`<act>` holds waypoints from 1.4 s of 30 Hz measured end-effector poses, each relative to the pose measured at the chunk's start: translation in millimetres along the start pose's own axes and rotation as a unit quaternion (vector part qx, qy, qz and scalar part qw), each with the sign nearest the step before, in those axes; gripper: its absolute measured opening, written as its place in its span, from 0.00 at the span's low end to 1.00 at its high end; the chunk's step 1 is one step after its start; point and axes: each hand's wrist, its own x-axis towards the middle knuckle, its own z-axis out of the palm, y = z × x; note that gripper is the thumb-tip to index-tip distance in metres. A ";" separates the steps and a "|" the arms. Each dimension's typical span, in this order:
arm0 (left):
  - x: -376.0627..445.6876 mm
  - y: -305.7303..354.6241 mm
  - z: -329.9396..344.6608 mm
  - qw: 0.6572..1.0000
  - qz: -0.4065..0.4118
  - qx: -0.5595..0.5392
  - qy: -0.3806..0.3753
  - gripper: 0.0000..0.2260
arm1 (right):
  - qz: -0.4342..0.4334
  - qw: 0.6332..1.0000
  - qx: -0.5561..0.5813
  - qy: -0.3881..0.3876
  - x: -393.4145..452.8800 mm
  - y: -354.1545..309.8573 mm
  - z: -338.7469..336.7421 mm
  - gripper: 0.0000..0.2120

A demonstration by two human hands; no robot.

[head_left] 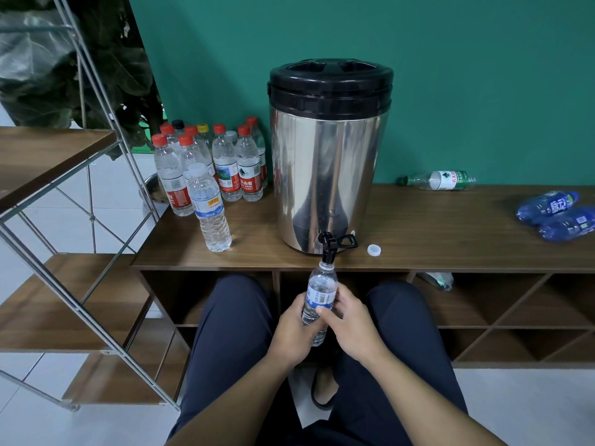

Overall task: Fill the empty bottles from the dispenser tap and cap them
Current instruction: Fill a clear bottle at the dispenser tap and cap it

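Note:
A clear uncapped bottle (pixel 319 292) with a blue label stands under the black tap (pixel 330 244) of the steel dispenser (pixel 328 162), its mouth right at the spout. My left hand (pixel 291 329) grips its lower body from the left. My right hand (pixel 349 320) holds it from the right, thumb across the label. Its white cap (pixel 373 250) lies on the wooden shelf top (pixel 434 226) right of the tap. A capped white-top bottle (pixel 209 209) stands left of the dispenser.
Several capped bottles (pixel 222 162), mostly red-topped, stand at the back left. A green-capped bottle (pixel 439 180) lies on its side at the back right, two blue bottles (pixel 557 214) at the far right. A metal-framed wooden rack (pixel 64 220) stands to the left.

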 end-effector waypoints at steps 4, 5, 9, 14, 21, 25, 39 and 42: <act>0.1 0.2 -0.1 1.000 0.002 0.003 -0.002 0.19 | -0.002 1.000 0.000 0.002 -0.7 -0.5 -0.3 0.27; 0.0 0.1 -0.2 1.000 0.002 0.004 -0.002 0.19 | -0.003 1.000 -0.001 0.002 -0.7 -0.7 -0.3 0.27; 0.6 -1.0 0.1 1.000 0.006 -0.002 0.003 0.18 | -0.002 1.000 0.000 0.005 -1.0 -1.2 -0.2 0.27; 0.6 -0.3 0.5 1.000 0.007 -0.008 0.004 0.17 | -0.003 1.000 -0.001 0.006 -0.7 -1.7 -0.1 0.27; 1.2 -0.9 0.8 1.000 0.007 -0.008 0.002 0.18 | -0.002 1.000 -0.003 0.007 -1.3 -2.2 -0.1 0.27; 0.7 -0.4 1.0 1.000 0.006 -0.011 0.004 0.18 | -0.002 1.000 -0.007 0.006 -1.4 -3.1 -0.3 0.26; 2.0 -2.6 3.0 1.000 0.007 -0.008 0.008 0.19 | -0.002 1.000 -0.010 0.010 -1.8 -3.6 -0.2 0.27; 2.7 -3.9 3.5 1.000 0.005 -0.003 0.009 0.19 | -0.002 1.000 -0.010 0.012 -1.4 -2.3 -0.2 0.27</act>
